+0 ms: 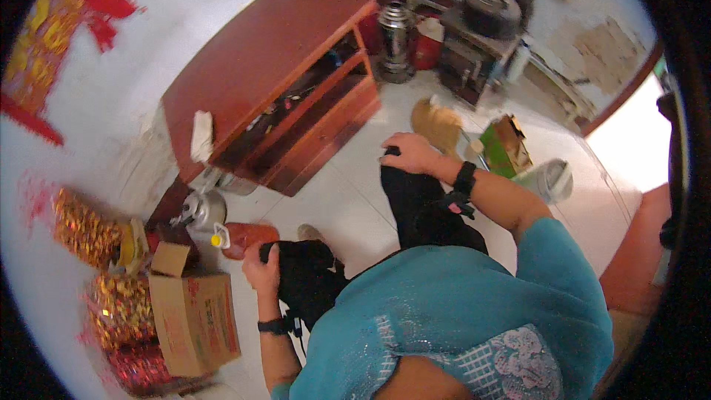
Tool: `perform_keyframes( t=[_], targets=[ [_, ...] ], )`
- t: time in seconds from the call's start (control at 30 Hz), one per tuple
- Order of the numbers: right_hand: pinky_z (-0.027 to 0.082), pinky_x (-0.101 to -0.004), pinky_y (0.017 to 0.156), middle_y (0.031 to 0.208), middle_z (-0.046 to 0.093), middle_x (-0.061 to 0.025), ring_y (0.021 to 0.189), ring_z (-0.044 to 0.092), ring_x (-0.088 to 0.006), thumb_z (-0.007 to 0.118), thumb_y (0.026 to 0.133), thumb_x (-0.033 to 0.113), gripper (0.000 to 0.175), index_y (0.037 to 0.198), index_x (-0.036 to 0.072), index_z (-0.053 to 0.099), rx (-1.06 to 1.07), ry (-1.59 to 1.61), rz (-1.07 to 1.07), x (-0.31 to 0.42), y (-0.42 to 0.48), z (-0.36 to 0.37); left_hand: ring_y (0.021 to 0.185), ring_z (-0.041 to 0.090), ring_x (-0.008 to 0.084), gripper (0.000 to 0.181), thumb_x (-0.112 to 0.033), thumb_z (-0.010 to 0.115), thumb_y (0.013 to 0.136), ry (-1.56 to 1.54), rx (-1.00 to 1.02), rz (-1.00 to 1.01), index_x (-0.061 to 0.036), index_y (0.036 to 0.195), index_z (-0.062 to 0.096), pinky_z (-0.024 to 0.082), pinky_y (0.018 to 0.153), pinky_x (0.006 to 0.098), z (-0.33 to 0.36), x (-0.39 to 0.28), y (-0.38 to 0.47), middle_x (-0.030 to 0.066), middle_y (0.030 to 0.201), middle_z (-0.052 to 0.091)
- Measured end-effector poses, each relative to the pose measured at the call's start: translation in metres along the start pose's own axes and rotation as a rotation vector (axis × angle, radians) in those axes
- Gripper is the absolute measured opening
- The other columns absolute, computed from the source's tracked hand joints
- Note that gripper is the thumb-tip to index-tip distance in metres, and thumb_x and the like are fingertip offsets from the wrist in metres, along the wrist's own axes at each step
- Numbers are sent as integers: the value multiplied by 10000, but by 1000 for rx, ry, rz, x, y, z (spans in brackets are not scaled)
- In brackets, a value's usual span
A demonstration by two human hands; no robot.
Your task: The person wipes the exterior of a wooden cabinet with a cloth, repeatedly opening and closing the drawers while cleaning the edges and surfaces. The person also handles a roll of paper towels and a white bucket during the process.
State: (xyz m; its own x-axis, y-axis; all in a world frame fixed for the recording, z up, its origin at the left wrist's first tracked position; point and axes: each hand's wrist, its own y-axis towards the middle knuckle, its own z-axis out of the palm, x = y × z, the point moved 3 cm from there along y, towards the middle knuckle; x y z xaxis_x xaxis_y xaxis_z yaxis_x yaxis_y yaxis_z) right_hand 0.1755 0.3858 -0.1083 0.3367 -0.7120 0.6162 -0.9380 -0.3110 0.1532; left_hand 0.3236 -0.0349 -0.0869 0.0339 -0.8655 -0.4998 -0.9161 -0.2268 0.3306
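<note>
I look down on my own lap, where black trousers (416, 211) cover both knees. My left hand (263, 272) is at the left knee, and black cloth shows between its thumb and fingers. Close beyond it lies a plastic jug (253, 238) of reddish liquid with a yellow cap. At the other knee, my right hand (414, 154) curls over the top, again with black cloth between thumb and fingers. Black bands with small attachments circle both wrists. Past the right hand is a tan woven-looking item (436, 122), its exact kind unclear.
A reddish-brown wooden cabinet (272, 50) with open shelves stands ahead. Behind it are a metal thermos flask (395, 39) and a dark kettle (491, 8) on a stove-like box. At left sit a cardboard box (194, 316) and a silver kettle (205, 210). A green carton (502, 147) lies right.
</note>
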Motion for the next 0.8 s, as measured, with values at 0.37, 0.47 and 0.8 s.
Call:
perform_keyframes(
  t=[0.37, 0.47, 0.8],
  targets=[
    [508, -460, 770, 914, 668, -198, 884, 632, -385, 615, 779, 528, 499, 929, 60, 703, 153, -151, 125, -22, -7, -15, 969, 602, 362, 454, -427, 712, 754, 142, 234, -31, -54, 1009, 668, 486, 824, 434, -5, -5, 7, 175, 1018, 638],
    [502, -460, 777, 921, 659, -196, 895, 627, -383, 615, 797, 501, 465, 924, 61, 696, 110, -111, 151, -25, -7, -19, 936, 601, 360, 410, -411, 698, 771, 260, 280, 12, -59, 976, 654, 488, 776, 459, -1, -4, 13, 161, 975, 631],
    [486, -440, 830, 1022, 643, -176, 968, 604, -376, 649, 806, 369, 357, 1007, 74, 654, 95, -16, 183, -21, -13, -35, 906, 603, 338, 334, -314, 681, 785, 133, 322, 112, -53, 991, 656, 497, 767, 427, -19, 6, 21, 134, 985, 625]
  ],
)
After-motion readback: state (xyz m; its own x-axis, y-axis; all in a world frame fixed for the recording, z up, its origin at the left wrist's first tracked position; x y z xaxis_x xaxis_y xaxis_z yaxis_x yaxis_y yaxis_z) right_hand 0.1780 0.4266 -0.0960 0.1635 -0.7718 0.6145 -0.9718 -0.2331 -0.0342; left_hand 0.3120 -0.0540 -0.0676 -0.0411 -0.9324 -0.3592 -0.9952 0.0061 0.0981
